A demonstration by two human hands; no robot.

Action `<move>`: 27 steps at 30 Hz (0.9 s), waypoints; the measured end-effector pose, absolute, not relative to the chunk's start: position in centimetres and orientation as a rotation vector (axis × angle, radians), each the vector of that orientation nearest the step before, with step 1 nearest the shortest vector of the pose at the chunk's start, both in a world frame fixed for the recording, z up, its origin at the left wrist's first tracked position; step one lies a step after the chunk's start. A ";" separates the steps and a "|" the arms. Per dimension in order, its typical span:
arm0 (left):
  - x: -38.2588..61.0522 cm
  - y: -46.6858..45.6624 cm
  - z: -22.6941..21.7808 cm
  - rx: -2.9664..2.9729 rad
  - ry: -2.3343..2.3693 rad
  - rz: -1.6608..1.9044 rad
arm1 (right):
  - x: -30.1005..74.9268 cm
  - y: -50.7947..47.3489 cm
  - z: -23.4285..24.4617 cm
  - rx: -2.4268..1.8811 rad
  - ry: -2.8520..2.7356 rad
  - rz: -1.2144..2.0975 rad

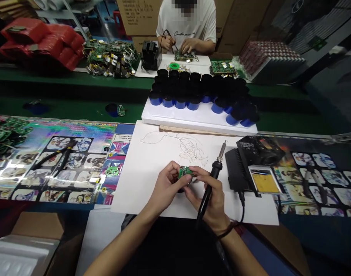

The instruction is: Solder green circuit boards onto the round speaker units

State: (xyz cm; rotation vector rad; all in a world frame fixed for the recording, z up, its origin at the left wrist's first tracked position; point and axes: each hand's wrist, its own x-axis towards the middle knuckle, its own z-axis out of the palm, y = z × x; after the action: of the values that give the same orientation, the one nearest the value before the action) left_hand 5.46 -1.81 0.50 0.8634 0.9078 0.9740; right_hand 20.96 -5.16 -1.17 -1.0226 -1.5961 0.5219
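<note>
My left hand (166, 186) is shut on a small green circuit board (185, 173), pinching it above a white paper sheet (152, 184). My right hand (212, 203) grips a black soldering iron (216, 168), whose metal tip points up and away from the board. The fingertips of my right hand reach in and touch the board's right edge. Just beyond my hands, thin wires and several small pale bits (189, 151) lie scattered on the paper. Part of the board is hidden by my fingers.
A black soldering station (257, 153) stands to the right, beside a yellow sponge tray (264, 181). Black-handled pliers (56, 157) and a green circuit board pile (2, 132) lie left on a printed mat. Black-capped blue cylinders stand on white foam ahead. A co-worker solders across the bench.
</note>
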 end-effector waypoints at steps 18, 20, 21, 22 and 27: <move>0.1 -2.0 -3.1 1.787 0.915 0.881 | 23.2 -7.8 -3.7 -1.204 -1.816 0.660; 0.7 -2.3 -3.3 1.712 0.981 0.964 | 22.9 -7.8 -3.7 -1.212 -1.825 0.640; 0.9 -2.5 -3.4 1.648 1.007 1.003 | 22.8 -7.7 -3.6 -1.212 -1.826 0.629; 1.1 -2.6 -3.4 1.568 1.027 1.033 | 22.8 -7.5 -3.5 -1.208 -1.830 0.617; 1.7 -3.1 -3.3 1.230 1.103 1.000 | 22.6 -6.4 -3.0 -1.176 -1.932 0.528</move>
State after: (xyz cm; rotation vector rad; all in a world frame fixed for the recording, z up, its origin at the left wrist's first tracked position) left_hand 1.67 -3.06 -3.34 1.2301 1.1032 0.9995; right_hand 22.60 -6.41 -3.02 -1.1764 -1.9317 0.5281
